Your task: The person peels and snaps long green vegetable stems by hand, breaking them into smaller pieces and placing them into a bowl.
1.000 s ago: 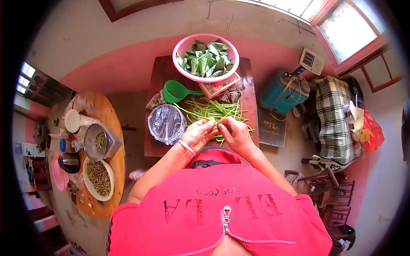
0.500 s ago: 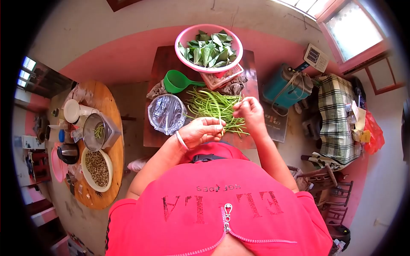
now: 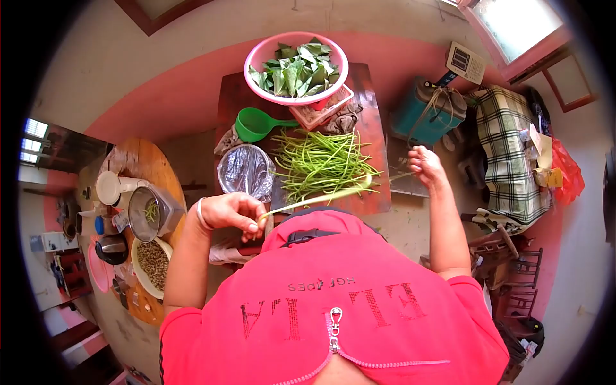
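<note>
Between my left thumb and fingers is the end of a long green stem (image 3: pixel 314 200), which stretches right across the front of the table. My left hand (image 3: pixel 239 215) is at the table's front left corner. Off the table's right edge, my right hand (image 3: pixel 426 165) has its fingers pinched together, with a thin pale strand (image 3: pixel 402 175) at the fingertips. A loose pile of green stems (image 3: pixel 321 160) lies on the dark red table (image 3: pixel 375 147). Beside it stand a plastic-covered bowl (image 3: pixel 246 172) and a green ladle (image 3: pixel 253 124).
A pink basin (image 3: pixel 252 59) of green leaves stands at the table's back, above a pink basket (image 3: pixel 321 114). On the left, a wooden round table (image 3: pixel 146 160) bears a strainer (image 3: pixel 146 212) and a bowl (image 3: pixel 168 247). A teal container (image 3: pixel 420 119) is at the right.
My hands have moved far apart, the left one leftward and the right one rightward past the table. The stem is now drawn out sideways from my left hand.
</note>
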Available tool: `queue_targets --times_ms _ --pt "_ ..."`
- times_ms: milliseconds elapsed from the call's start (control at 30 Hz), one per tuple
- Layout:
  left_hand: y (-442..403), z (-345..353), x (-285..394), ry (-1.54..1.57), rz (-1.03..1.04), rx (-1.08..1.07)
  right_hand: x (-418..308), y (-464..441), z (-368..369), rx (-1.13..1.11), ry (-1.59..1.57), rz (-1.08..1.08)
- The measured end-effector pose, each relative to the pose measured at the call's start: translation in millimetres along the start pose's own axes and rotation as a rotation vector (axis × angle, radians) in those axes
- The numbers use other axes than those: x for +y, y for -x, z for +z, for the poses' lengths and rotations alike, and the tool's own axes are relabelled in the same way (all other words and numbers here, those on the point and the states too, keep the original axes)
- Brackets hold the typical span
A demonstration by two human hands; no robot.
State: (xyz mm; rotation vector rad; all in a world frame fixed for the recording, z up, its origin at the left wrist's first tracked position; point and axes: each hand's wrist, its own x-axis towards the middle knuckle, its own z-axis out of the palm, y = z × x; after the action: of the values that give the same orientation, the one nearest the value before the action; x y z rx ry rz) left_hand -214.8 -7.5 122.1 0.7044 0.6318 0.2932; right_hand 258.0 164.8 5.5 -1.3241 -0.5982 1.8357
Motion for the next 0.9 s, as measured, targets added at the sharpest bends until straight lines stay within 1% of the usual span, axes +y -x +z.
queue_targets --times_ms 33,100,133,167,200,233,267,300,333,367,400,433,467,500,533,567,633,667,700,767,900 --pt "5.3 -0.2 -1.0 0.030 0.011 0.013 -0.4 -0.8 -19.2 0.107 0.078 -0.017" --pt "7.2 -2.2 -1.9 0.044 0.070 0.057 9.8 -6.3 -65.2 0.389 0.329 -0.079" --pt "3.0 -3.2 -5.1 0.050 0.140 0.062 14.7 -6.8 -91.3 0.448 0.378 -0.037" --pt "-4.7 -3.3 -5.4 0.091 0.256 -0.022 21.7 -5.2 -105.7 0.505 0.429 0.004" --pt "-15.7 -4.9 -8.7 0.142 0.337 0.033 31.6 -1.6 -103.7 0.493 0.432 0.010" --pt "-28.1 -3.2 -8.4 0.191 0.423 0.087 39.5 0.1 -100.5 0.498 0.498 -0.038" --pt "-42.3 1.8 -4.9 0.250 0.452 0.214 45.8 -2.9 -95.7 0.503 0.565 -0.088" --pt "-56.6 8.8 -1.9 0.310 0.470 0.339 39.6 22.2 -39.5 0.405 0.592 -0.111" --pt "-68.8 12.7 -0.9 0.390 0.471 0.363 44.5 31.5 -7.2 0.219 0.620 -0.178" --pt "-80.6 15.5 0.2 0.465 0.472 0.382 39.0 54.5 40.8 0.068 0.608 -0.163" --pt "-91.2 17.7 -0.5 0.506 0.472 0.397 43.7 62.4 72.2 -0.079 0.606 -0.218" --pt "-100.3 21.1 -0.2 0.527 0.469 0.414 47.4 72.1 101.4 -0.178 0.503 -0.170" --pt "-108.1 24.6 -0.8 0.535 0.477 0.420 46.0 85.1 128.2 -0.291 0.616 -0.371" --pt "-114.2 27.7 -2.1 0.541 0.483 0.427 46.1 92.5 146.1 -0.359 0.699 -0.469" --pt "-118.7 30.0 -3.0 0.530 0.478 0.424 42.0 104.0 162.3 -0.378 0.713 -0.442" --pt "-122.3 32.1 -4.2 0.531 0.459 0.435 44.9 106.5 170.5 -0.351 0.710 -0.430" --pt "-126.6 32.6 -8.3 0.514 0.445 0.451 45.9 106.9 176.7 -0.382 0.742 -0.475" --pt "-127.8 32.7 -9.1 0.515 0.444 0.448 48.9 107.7 180.1 -0.340 0.703 -0.553" --pt "-128.0 32.6 -10.2 0.515 0.443 0.449 49.1 107.7 179.1 -0.340 0.705 -0.552" --pt "-127.6 31.8 -12.4 0.518 0.444 0.453 49.4 107.1 178.5 -0.300 0.818 -0.534" --pt "-129.8 30.7 -18.3 0.530 0.449 0.471 57.7 102.9 179.0 -0.298 0.805 -0.556"
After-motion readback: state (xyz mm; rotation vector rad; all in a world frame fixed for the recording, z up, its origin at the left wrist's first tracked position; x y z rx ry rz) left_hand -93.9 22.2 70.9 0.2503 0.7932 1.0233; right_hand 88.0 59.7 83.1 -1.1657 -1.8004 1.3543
